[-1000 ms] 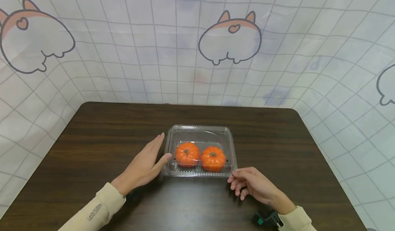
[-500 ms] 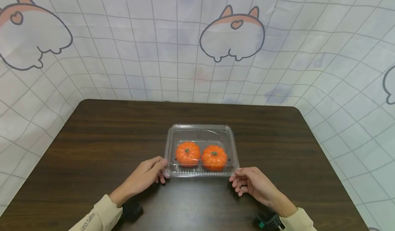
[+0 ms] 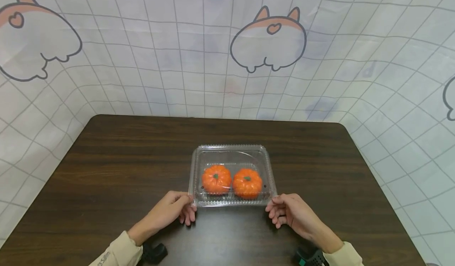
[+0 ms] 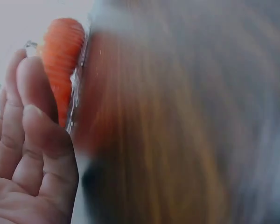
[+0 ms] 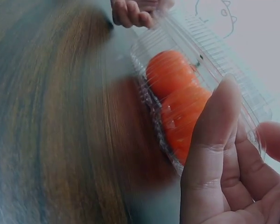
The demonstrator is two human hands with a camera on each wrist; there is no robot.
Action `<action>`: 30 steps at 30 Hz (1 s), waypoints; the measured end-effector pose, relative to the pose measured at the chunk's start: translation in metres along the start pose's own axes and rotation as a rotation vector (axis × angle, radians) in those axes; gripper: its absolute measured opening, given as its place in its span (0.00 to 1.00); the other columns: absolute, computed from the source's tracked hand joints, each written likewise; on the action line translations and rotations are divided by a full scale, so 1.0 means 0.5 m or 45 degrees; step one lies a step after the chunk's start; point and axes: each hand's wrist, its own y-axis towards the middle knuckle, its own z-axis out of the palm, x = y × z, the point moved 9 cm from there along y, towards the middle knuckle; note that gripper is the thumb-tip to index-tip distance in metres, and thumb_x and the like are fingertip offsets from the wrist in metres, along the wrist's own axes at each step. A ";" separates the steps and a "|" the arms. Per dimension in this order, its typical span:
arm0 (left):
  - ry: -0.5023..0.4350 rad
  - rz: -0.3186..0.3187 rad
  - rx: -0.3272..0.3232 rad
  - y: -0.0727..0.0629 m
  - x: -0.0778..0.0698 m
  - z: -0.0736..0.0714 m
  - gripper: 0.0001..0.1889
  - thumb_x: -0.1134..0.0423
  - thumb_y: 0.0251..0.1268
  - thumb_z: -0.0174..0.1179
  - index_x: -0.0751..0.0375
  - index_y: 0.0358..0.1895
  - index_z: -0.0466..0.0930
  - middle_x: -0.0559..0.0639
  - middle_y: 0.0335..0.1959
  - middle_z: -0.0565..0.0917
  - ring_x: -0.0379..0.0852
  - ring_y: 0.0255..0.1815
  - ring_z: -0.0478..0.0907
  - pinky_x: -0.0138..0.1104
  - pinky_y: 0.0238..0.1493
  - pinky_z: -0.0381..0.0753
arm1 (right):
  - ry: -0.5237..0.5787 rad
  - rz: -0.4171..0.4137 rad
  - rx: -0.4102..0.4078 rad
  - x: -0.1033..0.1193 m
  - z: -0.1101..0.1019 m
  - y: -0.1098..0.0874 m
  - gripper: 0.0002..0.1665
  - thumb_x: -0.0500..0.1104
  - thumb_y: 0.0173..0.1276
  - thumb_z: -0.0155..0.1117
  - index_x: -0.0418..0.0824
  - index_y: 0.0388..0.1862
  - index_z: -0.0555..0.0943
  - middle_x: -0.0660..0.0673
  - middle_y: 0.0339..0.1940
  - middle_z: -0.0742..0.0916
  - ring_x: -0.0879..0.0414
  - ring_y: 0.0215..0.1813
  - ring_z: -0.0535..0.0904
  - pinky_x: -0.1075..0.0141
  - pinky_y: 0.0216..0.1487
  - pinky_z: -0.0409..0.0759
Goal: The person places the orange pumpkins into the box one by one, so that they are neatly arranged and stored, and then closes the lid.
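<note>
A clear plastic clamshell box [image 3: 231, 203] with its lid down sits in the middle of the table. Inside it, side by side, are two small orange pumpkins with green stems, a left one [image 3: 216, 179] and a right one [image 3: 247, 183]. My left hand [image 3: 170, 210] pinches the box's front left corner, thumb on top and fingers curled below. At the front right corner my right hand [image 3: 293, 214] pinches the rim between thumb and index finger, its other fingers curled beneath. The right wrist view shows both pumpkins through the ridged wall [image 5: 151, 109].
The dark wooden table [image 3: 135, 151] has rounded far corners. A white gridded curtain [image 3: 199, 60] printed with cartoon animals surrounds its back and sides. Black wrist devices hang under both wrists, the left one [image 3: 154, 253] resting low over the table.
My left hand has gone from lying spread along the box's left side to pinching its front left corner. The box has shifted slightly towards me. My right hand keeps its hold.
</note>
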 end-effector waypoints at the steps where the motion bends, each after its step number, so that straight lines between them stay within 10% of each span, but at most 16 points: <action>1: -0.039 -0.010 0.003 0.001 0.002 0.003 0.21 0.63 0.81 0.42 0.75 0.38 0.81 0.52 0.26 0.87 0.42 0.24 0.83 0.32 0.26 0.81 | 0.001 0.002 0.001 0.000 0.001 0.000 0.19 0.43 0.81 0.50 0.43 0.34 0.87 0.54 0.28 0.88 0.64 0.28 0.83 0.72 0.32 0.86; 9: -0.266 -0.086 -0.027 0.006 0.013 0.015 0.18 0.64 0.77 0.41 0.68 0.33 0.79 0.47 0.20 0.85 0.40 0.19 0.80 0.30 0.24 0.78 | -0.004 0.018 -0.003 -0.002 0.009 0.000 0.24 0.42 0.80 0.42 0.45 0.31 0.85 0.54 0.27 0.88 0.62 0.28 0.84 0.71 0.32 0.85; 30: -0.212 -0.114 -0.132 0.010 0.012 0.006 0.17 0.68 0.73 0.41 0.67 0.29 0.79 0.46 0.17 0.83 0.39 0.19 0.77 0.29 0.23 0.79 | -0.056 -0.052 -0.092 0.007 0.009 0.011 0.24 0.39 0.77 0.42 0.46 0.27 0.84 0.55 0.25 0.87 0.65 0.26 0.82 0.74 0.27 0.81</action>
